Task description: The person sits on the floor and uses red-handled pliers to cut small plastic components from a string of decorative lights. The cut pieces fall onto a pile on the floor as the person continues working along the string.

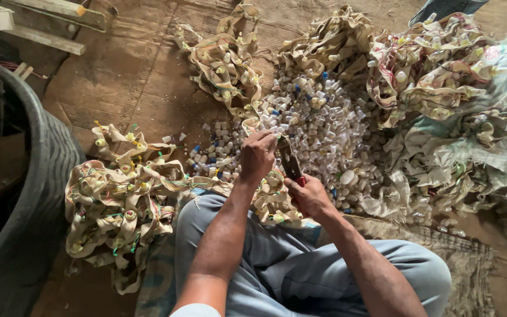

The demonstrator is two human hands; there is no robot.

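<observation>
Head view: seated person, both hands on a cutting tool over a floor heap of small caps.

Right hand is wrapped closed around the red-handled end of a dark metal pair of pliers-like cutters; the tool's long axis runs from lower right up to upper left, nose pointing away from the body toward the left hand. Left hand is curled shut over the tool's nose; what it pinches there is hidden. Tool sits just above the knees in grey trousers, over a strip of beige cloth webbing studded with caps. Pile of loose white and blue plastic caps lies beyond. Dark round tub at left.
</observation>
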